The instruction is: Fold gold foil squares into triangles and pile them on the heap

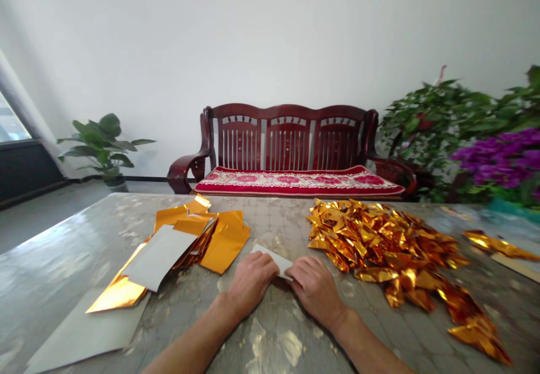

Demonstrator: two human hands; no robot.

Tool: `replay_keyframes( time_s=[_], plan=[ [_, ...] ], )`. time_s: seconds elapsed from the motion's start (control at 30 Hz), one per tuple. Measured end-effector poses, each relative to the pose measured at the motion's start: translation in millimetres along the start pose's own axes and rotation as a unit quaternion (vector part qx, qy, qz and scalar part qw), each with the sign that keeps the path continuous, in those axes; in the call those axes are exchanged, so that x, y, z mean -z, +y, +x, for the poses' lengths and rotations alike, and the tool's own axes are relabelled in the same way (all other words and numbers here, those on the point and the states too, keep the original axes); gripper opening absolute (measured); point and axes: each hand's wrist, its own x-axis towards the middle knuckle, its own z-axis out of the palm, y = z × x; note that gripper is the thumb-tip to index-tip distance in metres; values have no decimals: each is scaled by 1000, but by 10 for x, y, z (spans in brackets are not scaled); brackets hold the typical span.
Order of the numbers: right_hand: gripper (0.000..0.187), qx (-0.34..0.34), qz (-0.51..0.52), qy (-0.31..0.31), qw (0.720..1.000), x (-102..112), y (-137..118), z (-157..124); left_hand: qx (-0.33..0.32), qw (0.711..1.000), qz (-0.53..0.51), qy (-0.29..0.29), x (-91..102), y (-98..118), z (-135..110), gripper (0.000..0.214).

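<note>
Left hand (255,281) and right hand (316,289) pinch a small white paper piece (274,258), apparently folded; shiny gold-foil folded pieces (375,236) heaped right.

White wall (270,42), wooden bench (288,129), possibly window (10,122)

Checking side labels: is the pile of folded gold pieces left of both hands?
No, the pile of folded gold pieces lies on the table, to the right of the right hand.
</note>
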Motion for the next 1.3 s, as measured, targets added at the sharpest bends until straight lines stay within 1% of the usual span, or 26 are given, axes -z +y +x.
replay_keyframes(
  time_s=[0.1,0.17,0.23,0.3,0.37,0.43,0.47,0.53,0.57,0.6,0.67,0.8,0.9,1.0,1.17,1.3],
  plan=[
    [5,-17,19,10,1000,14,31,9,10,991,-126,39,-35,-132,7,20],
    [8,-25,19,19,999,25,74,4,22,984,-171,53,-56,-216,17,18],
    [12,-31,1,32,999,39,115,-9,25,984,-165,57,-71,-259,26,19],
    [14,-30,-27,31,999,54,137,-24,15,991,-123,53,-73,-247,25,18],
    [15,-24,-55,16,998,66,135,-35,6,996,-73,46,-61,-192,13,16],
    [16,-18,-76,-2,997,72,119,-38,6,998,-46,38,-44,-124,-9,17],
    [16,-16,-84,-10,996,74,108,-37,8,999,-41,31,-37,-96,-20,18],
    [15,-17,-92,-24,995,79,90,-35,9,999,-38,12,-34,-62,-39,10],
    [15,-19,-90,-32,995,85,85,-34,12,999,-38,2,-37,-59,-46,9],
    [15,-20,-85,-40,995,93,83,-33,16,999,-37,-7,-42,-62,-51,13],
    [14,-18,-63,-64,996,116,90,-34,29,999,-39,-17,-52,-81,-59,19],
    [15,-28,-3,-112,993,157,133,-34,53,997,-56,-22,-52,-106,-66,21],
    [20,-60,35,-119,990,151,161,-27,82,995,-62,-21,-39,-94,-65,25],
    [24,-95,60,-117,987,123,169,-16,115,990,-73,-23,-26,-81,-55,24],
    [24,-149,41,-117,981,86,150,14,179,975,-126,-33,-2,-81,-43,20],
    [25,-171,1,-127,977,75,128,44,224,966,-128,-25,4,-67,-35,29]
  ],
)
